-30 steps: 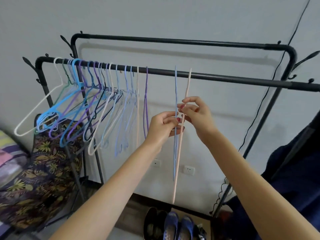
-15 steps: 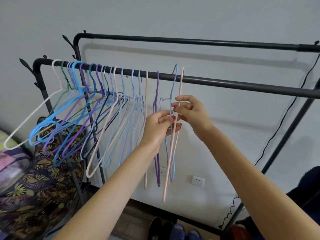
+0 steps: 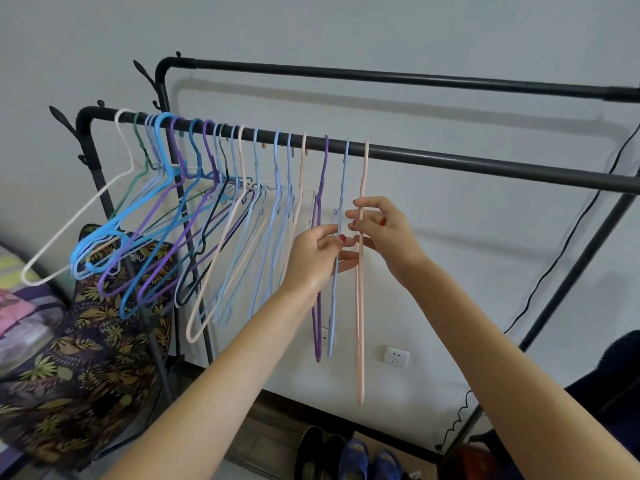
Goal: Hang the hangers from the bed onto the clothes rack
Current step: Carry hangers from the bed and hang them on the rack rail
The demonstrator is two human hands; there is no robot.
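While the left hand (image 3: 317, 252) pinches the light blue hanger (image 3: 337, 244) between thumb and curled fingers, the right hand (image 3: 382, 230) closes its fingertips round the pale pink hanger (image 3: 361, 306) just beside it. Both hangers hang edge-on from the front rail of the black clothes rack (image 3: 485, 164), hooks over the bar. To their left the same rail carries a purple hanger (image 3: 318, 289) and a crowded row of white, green, blue and purple ones.
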